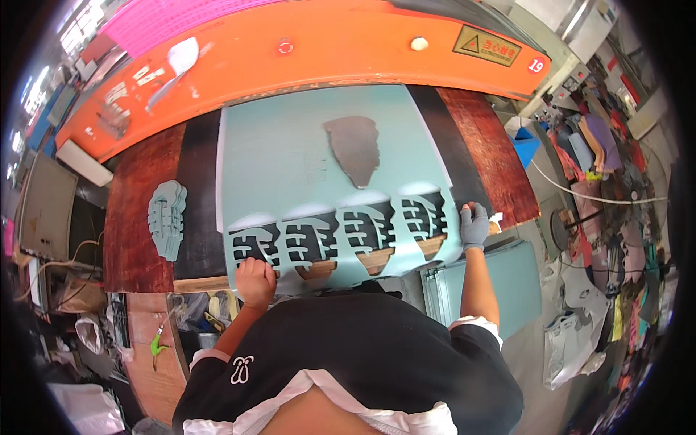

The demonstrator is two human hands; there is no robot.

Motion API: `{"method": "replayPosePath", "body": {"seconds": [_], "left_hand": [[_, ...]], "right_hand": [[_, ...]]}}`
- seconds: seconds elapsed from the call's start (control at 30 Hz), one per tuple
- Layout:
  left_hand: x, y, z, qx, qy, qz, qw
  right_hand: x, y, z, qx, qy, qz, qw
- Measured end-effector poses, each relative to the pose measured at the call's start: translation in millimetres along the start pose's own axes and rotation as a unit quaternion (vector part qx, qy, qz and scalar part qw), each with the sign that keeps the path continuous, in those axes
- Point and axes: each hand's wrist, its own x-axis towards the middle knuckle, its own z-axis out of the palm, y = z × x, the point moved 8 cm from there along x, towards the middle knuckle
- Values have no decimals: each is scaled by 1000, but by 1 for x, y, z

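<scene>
A pale green sheet lies over the dark middle of the work table, its near edge hanging toward my body. Along that edge runs a row of slotted cut-outs, with thin strips left between them. My left hand, bare, is closed on the near left part of the sheet. At the right edge is my right hand, in a grey glove with bare fingertips; its fingers are curled at the sheet's border. A flat brownish-grey plate, wide at the far end and tapering toward me, rests on the uncut part.
Left on the table sits a stack of cut green pieces. An orange machine beam spans the far side, with a pink perforated tray above it. More green sheets lie below right. Coloured scraps pile up at far right.
</scene>
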Motion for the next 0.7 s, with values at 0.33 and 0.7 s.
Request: {"method": "replayPosePath", "body": {"seconds": [0.33,0.7], "left_hand": [[10,1,-15,-209,-97,-102,968],[92,131,88,-76,-117,161,977]], "right_hand": [[-27,-226,189,-119,-333,-139,925],[-38,-233,184,-158,-325,-82,929]]}}
